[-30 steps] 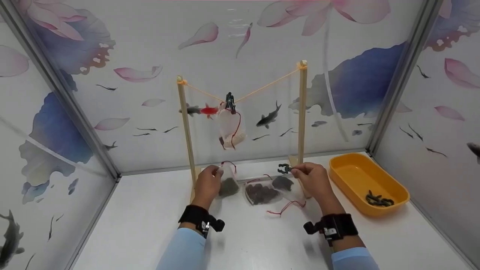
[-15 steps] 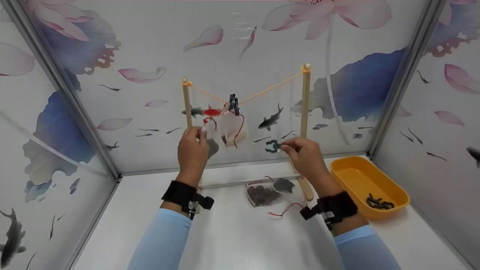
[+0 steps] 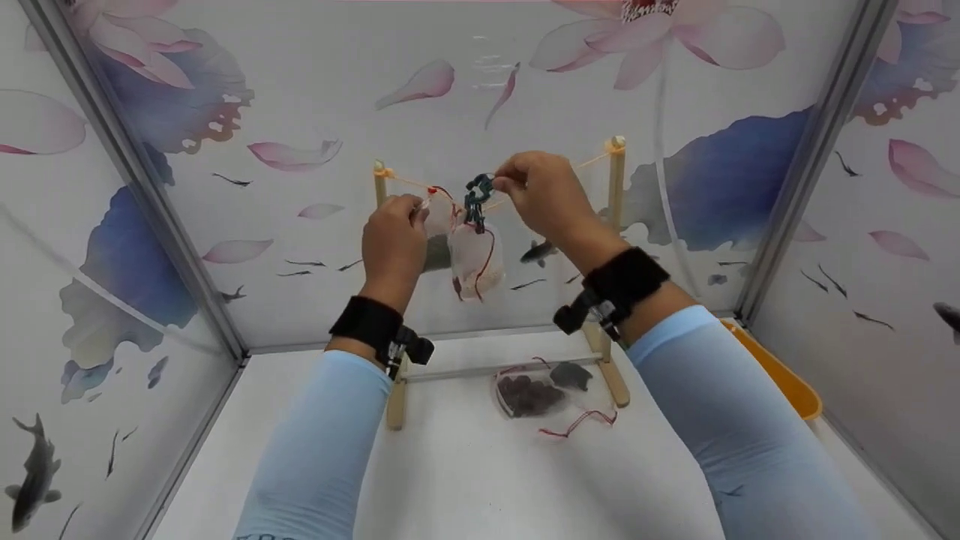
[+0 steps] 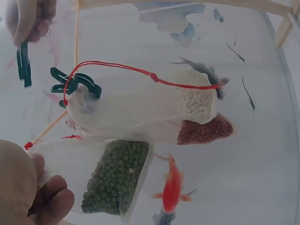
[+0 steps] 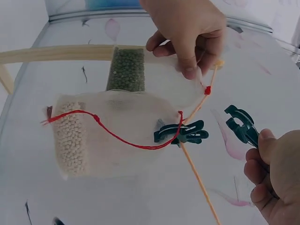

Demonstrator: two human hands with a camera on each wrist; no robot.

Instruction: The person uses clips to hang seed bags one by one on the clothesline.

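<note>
My left hand (image 3: pixel 395 244) pinches the top of a white mesh bag of green beans (image 4: pixel 117 176) close to the orange cord (image 5: pixel 201 187). My right hand (image 3: pixel 551 202) grips a dark green plastic clip (image 5: pixel 249 133) by its handles, its mouth apart from the cord. Between the hands, a mesh bag of white beans (image 5: pixel 72 136) hangs from the cord, held by green clips (image 4: pixel 70 84). A bag of small dark red beans (image 4: pixel 206 130) hangs behind it, mostly hidden. A red drawstring (image 5: pixel 133 145) dangles over the white-bean bag.
The cord runs between two wooden posts (image 3: pixel 616 187). Below, on the white table (image 3: pixel 480 472), lie a bag with dark contents (image 3: pixel 531 396) and another with greyish contents (image 3: pixel 570 375). A yellow tub (image 3: pixel 787 375) at the right is partly behind my right sleeve.
Both hands have risen from the table to the cord, the left carrying the green-bean bag, the right carrying the clip. The right hand has also moved left.
</note>
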